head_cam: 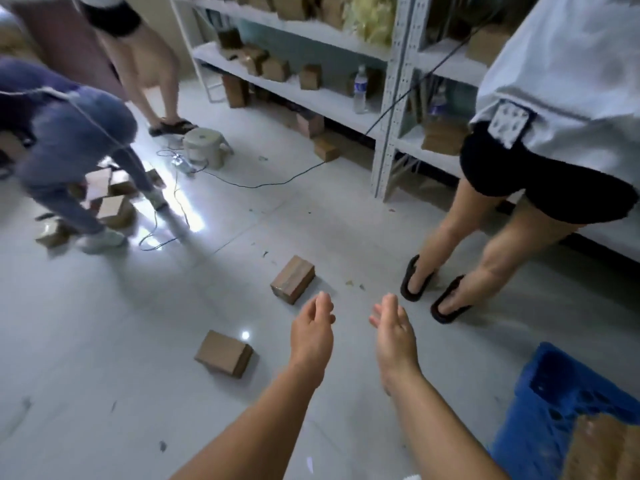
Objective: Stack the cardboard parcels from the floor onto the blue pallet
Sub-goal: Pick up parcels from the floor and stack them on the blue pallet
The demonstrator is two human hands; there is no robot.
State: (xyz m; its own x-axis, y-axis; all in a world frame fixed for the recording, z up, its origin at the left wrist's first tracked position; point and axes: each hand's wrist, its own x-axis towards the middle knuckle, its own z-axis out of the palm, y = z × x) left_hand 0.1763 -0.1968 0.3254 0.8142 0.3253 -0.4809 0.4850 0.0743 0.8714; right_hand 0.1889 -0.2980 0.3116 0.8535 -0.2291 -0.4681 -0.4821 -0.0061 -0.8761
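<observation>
Both arms reach out over the tiled floor, the left hand (pixel 313 327) and right hand (pixel 393 329) side by side, fingers relaxed and holding nothing. A taped cardboard parcel (pixel 293 278) lies just beyond the left fingertips; a second parcel (pixel 224 353) sits to that hand's left. The blue pallet (pixel 554 403) stands right of the right forearm.

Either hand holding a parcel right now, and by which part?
Nothing is held. The left hand and right hand are open and empty, reaching toward the nearest cardboard parcel on the floor.
</observation>
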